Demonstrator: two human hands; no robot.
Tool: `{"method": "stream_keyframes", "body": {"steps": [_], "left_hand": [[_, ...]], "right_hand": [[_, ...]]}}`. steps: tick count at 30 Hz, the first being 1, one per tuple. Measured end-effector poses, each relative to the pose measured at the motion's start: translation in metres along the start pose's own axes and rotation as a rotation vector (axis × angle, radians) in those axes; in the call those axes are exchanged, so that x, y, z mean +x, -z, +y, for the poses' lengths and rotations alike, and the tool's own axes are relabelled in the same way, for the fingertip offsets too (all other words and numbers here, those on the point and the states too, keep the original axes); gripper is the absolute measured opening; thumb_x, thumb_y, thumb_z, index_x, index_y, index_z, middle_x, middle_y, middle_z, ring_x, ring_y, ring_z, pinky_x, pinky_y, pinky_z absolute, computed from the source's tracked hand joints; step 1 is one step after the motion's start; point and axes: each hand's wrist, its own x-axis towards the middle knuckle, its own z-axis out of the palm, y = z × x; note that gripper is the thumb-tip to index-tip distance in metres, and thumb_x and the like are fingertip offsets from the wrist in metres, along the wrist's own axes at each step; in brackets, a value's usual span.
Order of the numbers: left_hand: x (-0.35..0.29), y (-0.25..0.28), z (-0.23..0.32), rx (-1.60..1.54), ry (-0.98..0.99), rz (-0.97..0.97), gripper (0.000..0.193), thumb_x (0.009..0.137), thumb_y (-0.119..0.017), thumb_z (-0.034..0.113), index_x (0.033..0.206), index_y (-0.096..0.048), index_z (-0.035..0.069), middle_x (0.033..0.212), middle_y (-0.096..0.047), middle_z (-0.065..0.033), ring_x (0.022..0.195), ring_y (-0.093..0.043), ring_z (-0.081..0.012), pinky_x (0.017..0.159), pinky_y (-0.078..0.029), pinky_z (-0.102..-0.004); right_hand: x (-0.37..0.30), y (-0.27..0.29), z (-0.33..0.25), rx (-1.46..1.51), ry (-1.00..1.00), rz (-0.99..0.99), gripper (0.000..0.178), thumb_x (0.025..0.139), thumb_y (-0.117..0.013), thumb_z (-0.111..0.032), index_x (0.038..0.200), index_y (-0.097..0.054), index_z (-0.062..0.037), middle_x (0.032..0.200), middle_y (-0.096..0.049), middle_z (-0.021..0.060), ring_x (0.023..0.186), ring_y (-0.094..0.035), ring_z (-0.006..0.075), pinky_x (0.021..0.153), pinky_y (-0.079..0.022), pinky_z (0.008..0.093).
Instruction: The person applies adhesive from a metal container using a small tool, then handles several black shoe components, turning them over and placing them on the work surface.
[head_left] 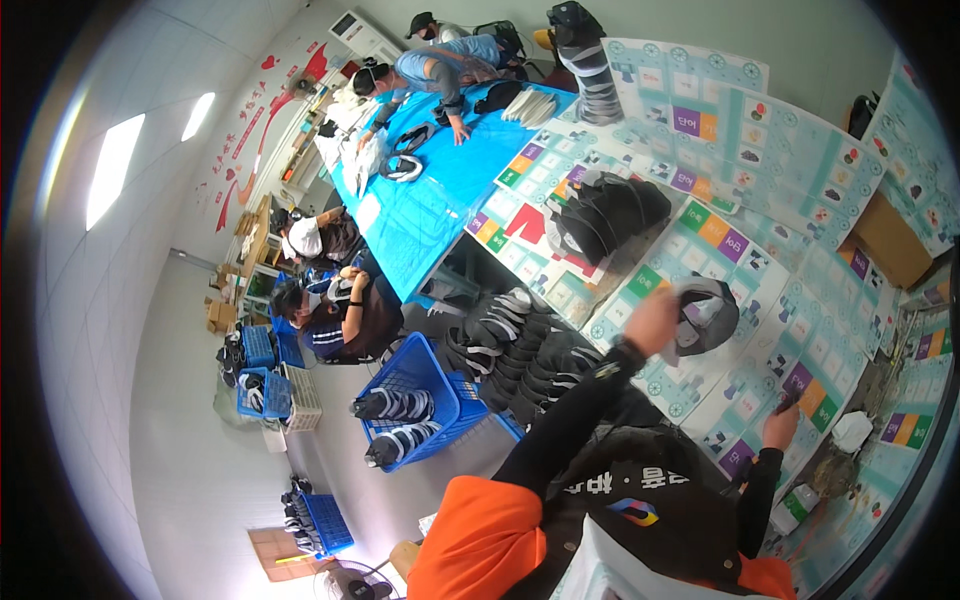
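My left hand (652, 320) is closed on the edge of a grey cap (712, 308) above the worktable. The cap is tipped so part of its inside shows, with a pale patch in it. My right hand (780, 426), lower on the right, has its fingers closed round a small dark object (788, 403), too small to name. It stays apart from the cap. Beyond my left hand, a row of nested dark caps (610, 215) lies on the table's patterned sheet (655, 385).
Left of the table stand a blue basket (415, 365) with stacked caps and a large heap of dark caps (520, 350). Co-workers sit or lean around a blue-covered table (440, 190). A tall cap stack (595, 85) rises at the back. A white packet (795, 508) lies near my right forearm.
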Motion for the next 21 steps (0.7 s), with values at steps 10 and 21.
{"method": "stream_keyframes", "body": {"steps": [10, 21], "left_hand": [[-0.176, 0.074, -0.167, -0.841, 0.64, 0.466, 0.025, 0.099, -0.062, 0.018, 0.113, -0.069, -0.002, 0.097, -0.071, -0.0013, 0.085, -0.063, -0.0092, 0.074, -0.048, -0.0259], [-0.283, 0.077, -0.294, -1.461, 0.854, 0.811, 0.035, 0.102, -0.058, 0.03, 0.125, -0.055, 0.003, 0.111, -0.068, -0.0116, 0.098, -0.07, -0.0301, 0.087, -0.059, -0.0474]], "right_hand": [[0.039, -0.009, 0.016, -0.463, 0.048, -0.324, 0.056, 0.09, -0.066, -0.016, 0.135, -0.044, 0.0067, 0.127, -0.055, 0.0258, 0.119, -0.055, 0.0382, 0.102, -0.044, 0.0512], [-0.114, 0.209, -0.456, 1.814, 1.297, -1.485, 0.094, 0.098, -0.033, -0.073, 0.146, -0.039, 0.007, 0.081, -0.06, 0.0117, 0.058, -0.049, 0.0152, 0.047, -0.038, 0.0293]]}}
